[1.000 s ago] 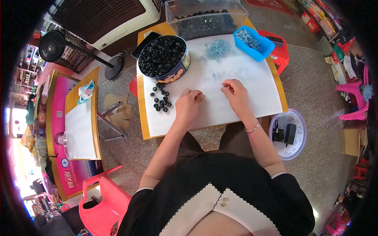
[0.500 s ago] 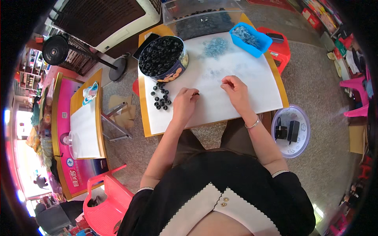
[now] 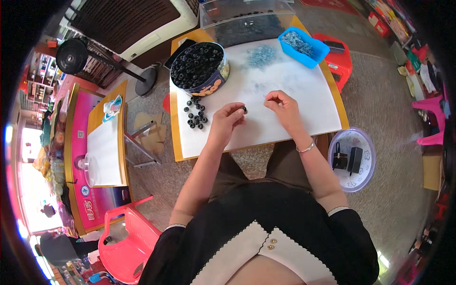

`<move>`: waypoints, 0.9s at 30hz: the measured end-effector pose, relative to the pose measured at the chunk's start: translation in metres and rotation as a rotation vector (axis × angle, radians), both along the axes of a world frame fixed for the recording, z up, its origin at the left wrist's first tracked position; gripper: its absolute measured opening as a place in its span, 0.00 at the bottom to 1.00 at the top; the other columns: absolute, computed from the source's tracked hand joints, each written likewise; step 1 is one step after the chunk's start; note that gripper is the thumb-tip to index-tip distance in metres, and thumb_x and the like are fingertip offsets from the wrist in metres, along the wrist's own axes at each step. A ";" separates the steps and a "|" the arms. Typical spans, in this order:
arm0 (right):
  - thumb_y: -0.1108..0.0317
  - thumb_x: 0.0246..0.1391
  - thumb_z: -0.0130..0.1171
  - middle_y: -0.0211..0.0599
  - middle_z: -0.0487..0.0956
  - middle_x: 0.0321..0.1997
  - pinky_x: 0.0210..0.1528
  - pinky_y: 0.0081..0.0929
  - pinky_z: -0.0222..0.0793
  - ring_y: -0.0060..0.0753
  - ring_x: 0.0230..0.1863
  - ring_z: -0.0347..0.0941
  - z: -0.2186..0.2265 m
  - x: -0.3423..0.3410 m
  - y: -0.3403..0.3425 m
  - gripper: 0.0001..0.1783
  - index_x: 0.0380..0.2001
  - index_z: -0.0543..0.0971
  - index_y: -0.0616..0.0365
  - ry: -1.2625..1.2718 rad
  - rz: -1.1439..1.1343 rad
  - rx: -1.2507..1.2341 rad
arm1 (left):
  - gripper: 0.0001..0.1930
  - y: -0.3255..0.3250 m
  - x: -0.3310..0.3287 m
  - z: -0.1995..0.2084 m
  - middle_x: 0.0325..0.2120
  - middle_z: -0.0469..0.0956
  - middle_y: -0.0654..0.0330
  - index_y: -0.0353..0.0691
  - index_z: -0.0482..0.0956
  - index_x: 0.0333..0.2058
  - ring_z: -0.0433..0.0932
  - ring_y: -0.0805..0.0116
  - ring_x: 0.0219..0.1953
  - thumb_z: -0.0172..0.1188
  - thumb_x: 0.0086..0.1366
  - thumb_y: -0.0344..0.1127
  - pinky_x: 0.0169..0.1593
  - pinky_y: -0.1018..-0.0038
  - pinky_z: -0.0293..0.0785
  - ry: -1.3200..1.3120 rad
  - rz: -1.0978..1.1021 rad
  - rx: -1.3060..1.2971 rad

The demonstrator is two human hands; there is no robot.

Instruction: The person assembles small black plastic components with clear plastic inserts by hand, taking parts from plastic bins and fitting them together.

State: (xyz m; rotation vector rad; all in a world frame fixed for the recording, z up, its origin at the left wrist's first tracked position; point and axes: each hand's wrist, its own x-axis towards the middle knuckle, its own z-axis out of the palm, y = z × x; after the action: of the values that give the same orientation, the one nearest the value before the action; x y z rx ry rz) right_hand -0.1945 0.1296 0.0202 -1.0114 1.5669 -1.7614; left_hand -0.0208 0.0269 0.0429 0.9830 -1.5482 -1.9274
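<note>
My left hand point(image 3: 229, 122) pinches a small round black piece with a hole point(image 3: 244, 109), like a bead or little wheel, between thumb and fingertips. To its right, my right hand point(image 3: 286, 111) is closed in a pinch above the white sheet point(image 3: 261, 128); what its fingertips hold is too small to make out. Several loose black pieces point(image 3: 195, 114) lie left of my left hand. Behind them a round tub point(image 3: 214, 87) is heaped with the same black pieces. Tiny clear bluish parts point(image 3: 262, 57) lie in a pile on the sheet, with a few scattered nearer my right hand.
A blue tray point(image 3: 317, 58) of clear parts sits at the table's far right corner, beside a red stool point(image 3: 342, 66). A transparent box point(image 3: 247, 28) with black pieces stands at the far edge. Below right is a basin point(image 3: 370, 159) with black devices.
My left hand has turned and lifted slightly toward the right, bringing the black piece into clearer view at its fingertips. My right hand has shifted slightly left, still pinched.
</note>
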 end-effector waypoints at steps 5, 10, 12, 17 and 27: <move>0.75 0.46 0.60 0.26 0.76 0.27 0.36 0.16 0.66 0.16 0.30 0.68 0.024 0.031 0.004 0.07 0.31 0.77 0.62 -0.078 0.069 -0.053 | 0.13 0.001 0.005 0.001 0.34 0.76 0.57 0.32 0.71 0.45 0.76 0.73 0.30 0.54 0.62 0.29 0.38 0.80 0.75 0.370 -0.033 0.495; 0.75 0.45 0.60 0.28 0.75 0.27 0.34 0.17 0.66 0.17 0.30 0.69 0.047 0.040 0.006 0.05 0.29 0.76 0.62 0.125 0.069 -0.054 | 0.13 0.004 0.007 -0.006 0.32 0.77 0.59 0.32 0.72 0.45 0.76 0.72 0.31 0.55 0.61 0.29 0.40 0.77 0.75 0.443 -0.095 0.504; 0.75 0.45 0.60 0.29 0.75 0.27 0.34 0.18 0.66 0.19 0.29 0.69 0.051 0.044 0.005 0.06 0.28 0.76 0.62 0.169 0.076 -0.046 | 0.13 0.006 0.009 -0.007 0.32 0.77 0.59 0.32 0.72 0.44 0.76 0.71 0.31 0.56 0.61 0.29 0.40 0.76 0.75 0.460 -0.121 0.481; 0.76 0.43 0.60 0.33 0.73 0.27 0.33 0.19 0.66 0.24 0.28 0.69 0.052 0.050 0.007 0.07 0.29 0.75 0.60 0.326 0.084 -0.012 | 0.11 0.010 0.012 -0.004 0.33 0.77 0.58 0.31 0.74 0.41 0.76 0.71 0.31 0.56 0.60 0.26 0.39 0.76 0.75 0.422 -0.147 0.461; 0.76 0.46 0.58 0.36 0.74 0.29 0.32 0.24 0.66 0.32 0.31 0.71 0.060 0.056 0.004 0.05 0.29 0.76 0.59 0.575 0.078 -0.057 | 0.14 0.007 0.018 -0.007 0.36 0.76 0.58 0.31 0.72 0.44 0.75 0.72 0.33 0.55 0.61 0.30 0.40 0.76 0.73 0.448 -0.169 0.452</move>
State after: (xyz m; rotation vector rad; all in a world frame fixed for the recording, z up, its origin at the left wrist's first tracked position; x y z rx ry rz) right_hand -0.1380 0.1337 0.0797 -1.6914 1.7773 -1.5452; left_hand -0.0032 0.0340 0.0359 0.5297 -0.9884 -2.4724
